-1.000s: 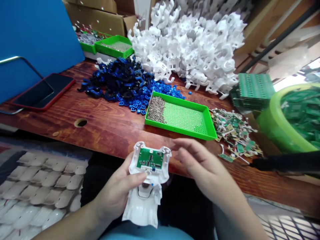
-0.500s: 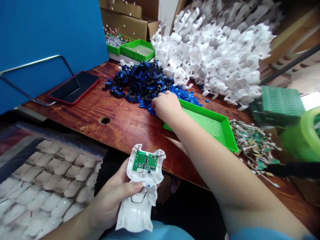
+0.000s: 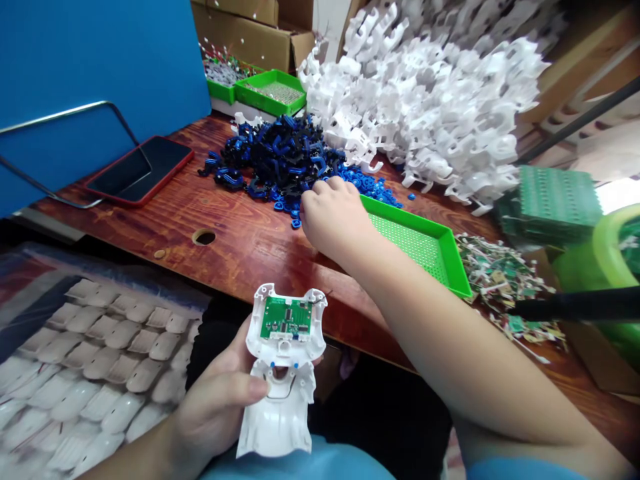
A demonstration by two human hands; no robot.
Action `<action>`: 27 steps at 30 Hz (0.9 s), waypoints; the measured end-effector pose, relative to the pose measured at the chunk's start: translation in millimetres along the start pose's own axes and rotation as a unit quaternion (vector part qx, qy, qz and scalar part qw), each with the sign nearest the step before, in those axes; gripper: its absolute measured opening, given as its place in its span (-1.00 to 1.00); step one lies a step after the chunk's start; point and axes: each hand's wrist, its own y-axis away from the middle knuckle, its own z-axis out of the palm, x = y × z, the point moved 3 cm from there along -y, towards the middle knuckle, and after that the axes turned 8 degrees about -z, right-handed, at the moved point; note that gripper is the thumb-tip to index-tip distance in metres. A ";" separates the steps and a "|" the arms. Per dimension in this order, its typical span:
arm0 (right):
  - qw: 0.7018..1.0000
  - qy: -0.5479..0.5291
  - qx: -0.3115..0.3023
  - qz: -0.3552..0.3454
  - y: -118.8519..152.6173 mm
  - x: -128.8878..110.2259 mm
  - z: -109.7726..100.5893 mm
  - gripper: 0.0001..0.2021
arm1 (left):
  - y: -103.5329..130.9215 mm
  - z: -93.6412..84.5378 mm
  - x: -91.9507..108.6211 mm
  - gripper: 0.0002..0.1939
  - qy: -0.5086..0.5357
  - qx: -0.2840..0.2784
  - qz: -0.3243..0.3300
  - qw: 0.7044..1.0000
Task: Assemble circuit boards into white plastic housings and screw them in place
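Note:
My left hand [image 3: 225,387] grips a white plastic housing [image 3: 275,427], thumb on its lower half. A green circuit board [image 3: 287,318] sits in the upper half, and two small blue dots show near the joint between the halves. Over the front edge of the small blue parts [image 3: 367,187] is my right hand [image 3: 333,213], knuckles up with fingers curled down; its fingertips are hidden, and so is anything between them. Dark blue and black parts [image 3: 280,157] lie heaped just behind it. Right beside that hand and forearm stands a green mesh tray [image 3: 457,263].
White plastic parts [image 3: 425,113] form a large pile at the back. A red-edged phone [image 3: 143,170] lies at left by a metal wire stand. Small wired boards [image 3: 493,270] are scattered at right. White shells [image 3: 107,360] fill the lower left.
The housing in my left hand is turned more upright, and my thumb has shifted left, uncovering a second blue dot. My right hand stays by the blue parts, slightly nearer with its knuckles raised.

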 end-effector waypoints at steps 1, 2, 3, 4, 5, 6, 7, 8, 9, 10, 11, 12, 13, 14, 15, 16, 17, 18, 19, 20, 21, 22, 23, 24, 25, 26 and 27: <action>1.000 -0.005 0.004 0.004 14.8 -0.7 -6.9 -0.75 | 0.7 -1.2 0.6 -0.16 -0.001 0.007 0.011 1.000; 1.000 -0.020 0.003 -0.004 31.7 -1.3 -12.2 -0.78 | 1.3 -2.1 1.2 -0.15 -0.002 0.014 0.022 1.000; 0.999 -0.038 -0.013 -0.013 50.1 -1.0 -14.8 -0.79 | 1.8 -2.7 1.6 -0.16 -0.004 0.021 0.029 0.999; 0.998 -0.058 -0.039 -0.004 69.1 1.0 -14.5 -0.79 | 1.9 -2.7 1.8 -0.18 -0.007 0.026 0.031 0.999; 0.995 -0.078 -0.065 0.013 87.9 3.8 -11.6 -0.81 | 1.5 -1.9 1.5 -0.21 -0.011 0.029 0.029 0.999; 0.991 -0.099 -0.080 0.032 105.3 6.7 -7.3 -0.81 | 0.6 -0.4 0.9 -0.26 -0.014 0.027 0.022 0.999; 0.987 -0.118 -0.091 0.059 120.9 9.6 -1.6 -0.82 | -0.9 1.9 0.0 -0.31 -0.015 0.022 0.014 1.000; 0.983 -0.132 -0.095 0.089 134.3 12.1 4.5 -0.82 | -2.9 4.9 -1.1 -0.36 -0.014 0.012 0.007 1.000; 0.978 -0.141 -0.095 0.120 145.3 13.6 10.3 -0.83 | -5.2 8.5 -2.6 -0.41 -0.011 0.000 0.001 1.000; 0.973 -0.146 -0.092 0.150 154.2 14.4 15.1 -0.84 | -7.8 12.1 -4.4 -0.46 -0.006 -0.012 -0.005 1.000; 0.969 -0.150 -0.088 0.176 161.0 14.3 18.6 -0.85 | -10.3 15.7 -6.7 -0.51 -0.001 -0.020 -0.015 1.000; 0.964 -0.154 -0.083 0.198 166.2 13.8 20.7 -0.86 | -12.8 18.9 -9.4 -0.55 0.004 -0.022 -0.026 0.999; 0.960 -0.161 -0.078 0.217 170.2 13.3 21.5 -0.86 | -14.9 21.7 -12.4 -0.57 0.006 -0.020 -0.040 0.999; 0.955 -0.170 -0.072 0.234 173.6 13.2 21.3 -0.85 | -16.7 24.2 -15.4 -0.59 0.006 -0.015 -0.053 0.998; 0.950 -0.181 -0.067 0.246 176.7 13.8 20.5 -0.84 | -18.0 26.4 -18.1 -0.60 0.004 -0.007 -0.062 0.998; 0.945 -0.193 -0.062 0.255 179.8 15.3 19.4 -0.82 | -18.9 28.4 -20.3 -0.60 0.002 0.001 -0.065 0.998; 0.942 -0.207 -0.055 0.260 182.8 17.7 18.3 -0.81 | -19.5 30.0 -21.9 -0.60 -0.001 0.009 -0.063 0.998; 0.938 -0.223 -0.047 0.260 185.6 21.0 17.4 -0.81 | -20.0 31.3 -23.1 -0.62 -0.001 0.019 -0.056 0.998; 0.936 -0.238 -0.038 0.255 188.0 24.8 16.8 -0.82 | -20.3 32.2 -24.0 -0.64 0.001 0.029 -0.048 0.998; 0.936 -0.254 -0.029 0.244 189.7 28.6 16.6 -0.83 | -20.6 32.6 -24.9 -0.65 0.004 0.040 -0.041 0.998; 0.936 -0.268 -0.021 0.227 190.4 32.2 16.7 -0.84 | -21.0 32.6 -25.8 -0.64 0.008 0.051 -0.037 0.998; 0.938 -0.282 -0.017 0.203 190.1 34.9 17.2 -0.84 | -21.6 32.3 -26.8 -0.62 0.011 0.061 -0.035 0.997; 0.940 -0.294 -0.018 0.174 188.7 36.6 18.0 -0.83 | -22.4 31.9 -27.9 -0.57 0.014 0.067 -0.035 0.997; 0.941 -0.305 -0.022 0.145 186.5 37.4 19.0 -0.80 | -23.5 31.7 -28.9 -0.51 0.015 0.068 -0.037 0.997; 0.942 -0.313 -0.029 0.119 184.0 37.5 19.9 -0.78 | -24.6 31.5 -29.8 -0.44 0.015 0.066 -0.039 0.997; 0.942 -0.318 -0.036 0.099 181.4 37.3 20.9 -0.77 | -25.9 31.4 -30.4 -0.39 0.013 0.061 -0.042 0.997; 0.943 -0.319 -0.043 0.087 179.1 37.0 21.8 -0.75 | -27.3 31.5 -30.8 -0.35 0.010 0.055 -0.045 0.997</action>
